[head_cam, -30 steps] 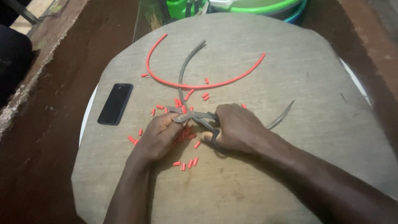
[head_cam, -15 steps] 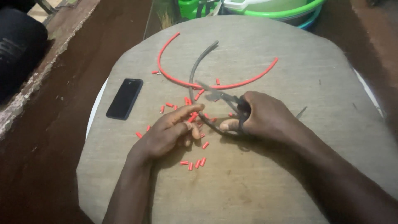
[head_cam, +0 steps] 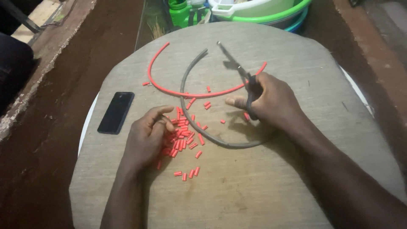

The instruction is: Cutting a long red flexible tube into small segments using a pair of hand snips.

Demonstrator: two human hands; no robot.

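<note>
My right hand [head_cam: 271, 99] grips a pair of dark scissors [head_cam: 237, 70] by the handles, blades pointing up and away, lifted off the board. My left hand [head_cam: 146, 135] rests on the board with fingers curled, touching a heap of several short red tube pieces [head_cam: 182, 131]. A long red tube [head_cam: 169, 87] lies curved across the board's far half. A grey tube [head_cam: 188, 114] bends in a wide arc from the far middle round under my right hand.
The work surface is a rounded grey board [head_cam: 237, 186] over a white rim. A black phone [head_cam: 116, 112] lies at the board's left edge. Green and white basins [head_cam: 263, 10] and a green bottle [head_cam: 180, 10] stand beyond the far edge. Bare earth surrounds it.
My right hand has lifted the scissors up and away from the tubes, blades now pointing far. My left hand drew back onto the heap of red pieces.
</note>
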